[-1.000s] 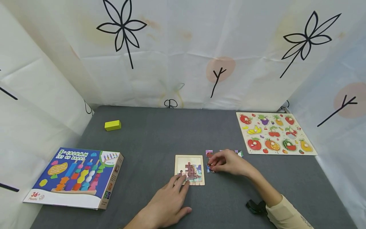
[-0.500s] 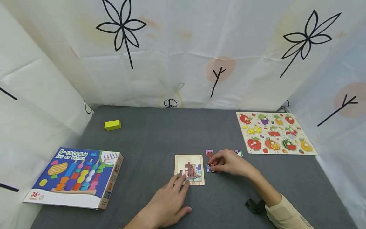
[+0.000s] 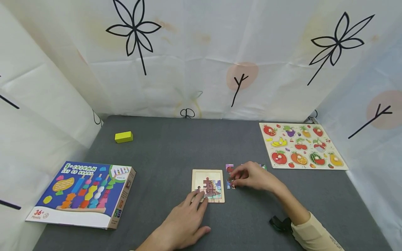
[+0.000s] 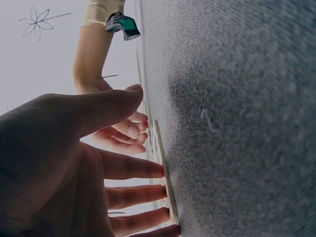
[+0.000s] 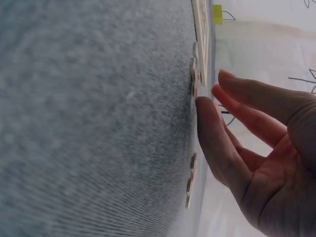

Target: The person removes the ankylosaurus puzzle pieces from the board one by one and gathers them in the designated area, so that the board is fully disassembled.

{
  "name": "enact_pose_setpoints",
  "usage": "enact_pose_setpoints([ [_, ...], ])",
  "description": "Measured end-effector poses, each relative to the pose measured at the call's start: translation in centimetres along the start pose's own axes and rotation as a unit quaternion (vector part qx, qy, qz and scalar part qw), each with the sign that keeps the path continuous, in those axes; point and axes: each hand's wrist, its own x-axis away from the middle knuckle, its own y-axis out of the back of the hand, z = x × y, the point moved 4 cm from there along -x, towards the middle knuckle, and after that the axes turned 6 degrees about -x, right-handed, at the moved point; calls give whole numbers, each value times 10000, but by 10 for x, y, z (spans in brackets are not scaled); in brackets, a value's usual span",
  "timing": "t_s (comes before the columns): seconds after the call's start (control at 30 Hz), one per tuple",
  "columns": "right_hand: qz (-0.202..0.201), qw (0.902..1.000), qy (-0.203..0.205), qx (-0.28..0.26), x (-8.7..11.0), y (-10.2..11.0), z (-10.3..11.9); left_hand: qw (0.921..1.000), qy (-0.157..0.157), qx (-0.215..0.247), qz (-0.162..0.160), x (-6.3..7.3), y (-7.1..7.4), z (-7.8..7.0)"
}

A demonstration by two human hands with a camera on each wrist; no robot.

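A small wooden jigsaw tray (image 3: 208,171) lies mid-table, partly filled with brown and multicoloured pieces. My left hand (image 3: 185,223) rests its outstretched fingertips on the tray's lower left edge; in the left wrist view the fingers (image 4: 133,165) meet the tray rim (image 4: 165,173). Just right of the tray, my right hand (image 3: 255,176) hovers over loose jigsaw pieces (image 3: 229,168). In the right wrist view its fingers (image 5: 256,94) are bent and spread, with a gap between thumb and forefinger and nothing held; one fingertip is right by the flat pieces (image 5: 194,74). The hand hides some pieces.
A blue bead-set box (image 3: 81,195) lies at the left. Behind it sits a yellow block (image 3: 124,137). A fruit puzzle board (image 3: 301,146) occupies the back right. A black strap-like device (image 3: 280,225) is by the right sleeve. White printed cloth walls (image 3: 194,42) surround the grey table.
My right hand has risen slightly over the loose pieces, its fingertips shifting a little. The left hand and the tray have stayed in place.
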Motion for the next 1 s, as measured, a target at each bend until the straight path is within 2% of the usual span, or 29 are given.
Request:
enact_pose_setpoints([
  [0.23,-79,9995,192,-234,-4,5,3,10000,-33,10,39,-1,0,1],
  [0.5,-153,9984,380,-387,-11,0,9,9999,-45,9,135,-2,-2,2],
  [0.67,-10,9970,474,-609,-20,-8,14,9998,-6,-19,208,-3,-3,2],
  [1.0,479,9933,688,-801,-44,-32,28,9999,-67,-86,20,-2,-4,3],
])
